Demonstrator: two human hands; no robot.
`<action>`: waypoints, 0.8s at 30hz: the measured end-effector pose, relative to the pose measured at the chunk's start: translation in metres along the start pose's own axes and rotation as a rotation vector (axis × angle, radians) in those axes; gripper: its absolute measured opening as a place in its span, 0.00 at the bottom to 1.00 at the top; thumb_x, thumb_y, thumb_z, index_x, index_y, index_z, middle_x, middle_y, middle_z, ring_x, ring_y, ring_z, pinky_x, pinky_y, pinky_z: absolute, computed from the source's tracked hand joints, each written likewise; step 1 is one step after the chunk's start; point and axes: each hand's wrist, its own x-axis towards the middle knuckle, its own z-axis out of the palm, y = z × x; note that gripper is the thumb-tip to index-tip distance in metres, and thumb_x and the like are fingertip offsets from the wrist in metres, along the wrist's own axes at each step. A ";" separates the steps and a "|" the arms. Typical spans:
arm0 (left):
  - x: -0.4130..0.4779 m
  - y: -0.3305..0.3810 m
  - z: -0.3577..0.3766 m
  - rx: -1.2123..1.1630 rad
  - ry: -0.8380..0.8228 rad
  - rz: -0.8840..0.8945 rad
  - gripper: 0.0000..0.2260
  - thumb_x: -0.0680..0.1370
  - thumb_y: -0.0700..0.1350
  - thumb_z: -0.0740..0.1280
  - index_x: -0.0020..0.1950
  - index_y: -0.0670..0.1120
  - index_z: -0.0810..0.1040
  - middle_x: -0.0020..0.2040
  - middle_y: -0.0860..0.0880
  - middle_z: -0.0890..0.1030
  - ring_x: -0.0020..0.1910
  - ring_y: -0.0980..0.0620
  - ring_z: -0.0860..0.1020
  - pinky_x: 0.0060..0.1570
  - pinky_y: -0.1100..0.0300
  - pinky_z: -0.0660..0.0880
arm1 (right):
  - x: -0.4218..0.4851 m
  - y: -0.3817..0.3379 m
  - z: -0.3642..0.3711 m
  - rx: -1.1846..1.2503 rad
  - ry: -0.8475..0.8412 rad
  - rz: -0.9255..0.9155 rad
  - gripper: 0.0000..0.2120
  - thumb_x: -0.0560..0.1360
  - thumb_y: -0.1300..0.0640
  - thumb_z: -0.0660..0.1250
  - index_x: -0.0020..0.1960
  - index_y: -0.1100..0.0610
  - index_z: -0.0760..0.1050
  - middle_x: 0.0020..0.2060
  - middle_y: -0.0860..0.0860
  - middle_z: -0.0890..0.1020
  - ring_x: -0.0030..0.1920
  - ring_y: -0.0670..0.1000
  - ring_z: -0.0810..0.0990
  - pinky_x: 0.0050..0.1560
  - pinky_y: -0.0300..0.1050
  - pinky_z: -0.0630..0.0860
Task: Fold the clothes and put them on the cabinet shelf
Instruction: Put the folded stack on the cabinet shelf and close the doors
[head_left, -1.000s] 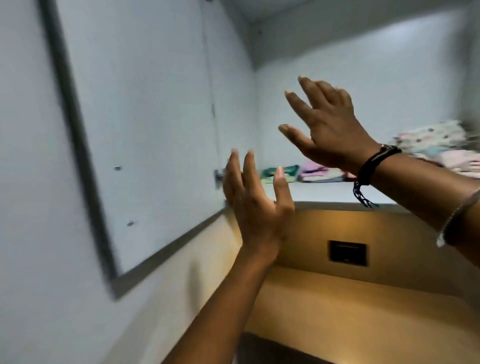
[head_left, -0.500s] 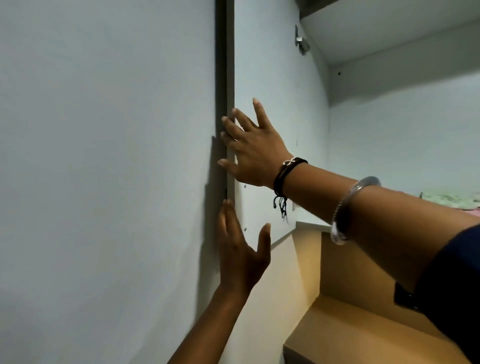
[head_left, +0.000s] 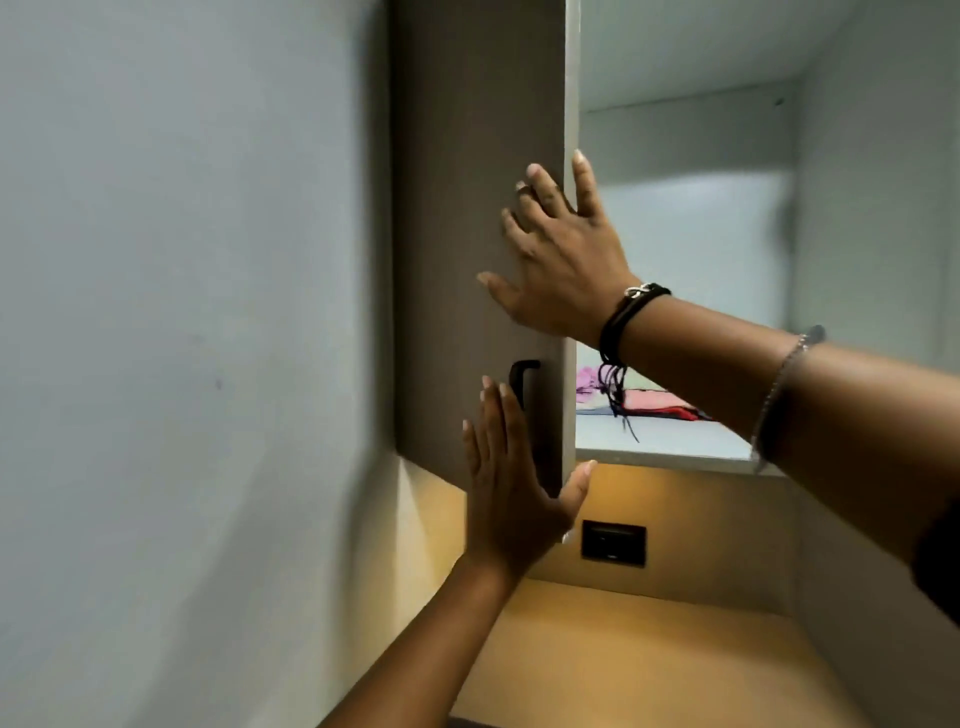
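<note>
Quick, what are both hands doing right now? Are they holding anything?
Left hand: open and flat against the cabinet door near its black handle, holding nothing.
Right hand: open, fingers spread on the door's edge, holding nothing.

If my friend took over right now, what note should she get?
Left hand: open, flat on the cabinet door beside its black handle.
Right hand: open, flat on the door higher up, at its edge.
Clothes: folded, lying on the shelf inside.
Done: clothes are on the shelf.
Left: the door is only partly across the opening; probably shut it.
</note>
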 end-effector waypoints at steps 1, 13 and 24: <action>0.003 0.002 0.019 -0.014 -0.024 -0.001 0.49 0.73 0.65 0.66 0.80 0.44 0.41 0.81 0.44 0.44 0.80 0.48 0.44 0.77 0.45 0.44 | -0.001 0.010 0.016 0.004 -0.028 0.027 0.38 0.75 0.34 0.46 0.72 0.60 0.66 0.74 0.59 0.64 0.77 0.58 0.53 0.74 0.66 0.41; 0.054 -0.022 0.171 0.162 -0.180 0.021 0.51 0.70 0.74 0.56 0.77 0.50 0.31 0.80 0.45 0.36 0.79 0.46 0.38 0.74 0.41 0.36 | -0.011 0.084 0.200 0.051 -0.037 -0.004 0.39 0.76 0.31 0.42 0.78 0.55 0.47 0.78 0.57 0.50 0.78 0.60 0.46 0.76 0.61 0.43; 0.066 -0.048 0.192 0.283 -0.204 0.135 0.40 0.76 0.71 0.49 0.80 0.49 0.43 0.80 0.46 0.38 0.79 0.46 0.39 0.76 0.42 0.40 | -0.013 0.086 0.226 0.156 -0.113 0.002 0.37 0.77 0.33 0.44 0.78 0.53 0.46 0.79 0.57 0.48 0.78 0.60 0.44 0.76 0.61 0.42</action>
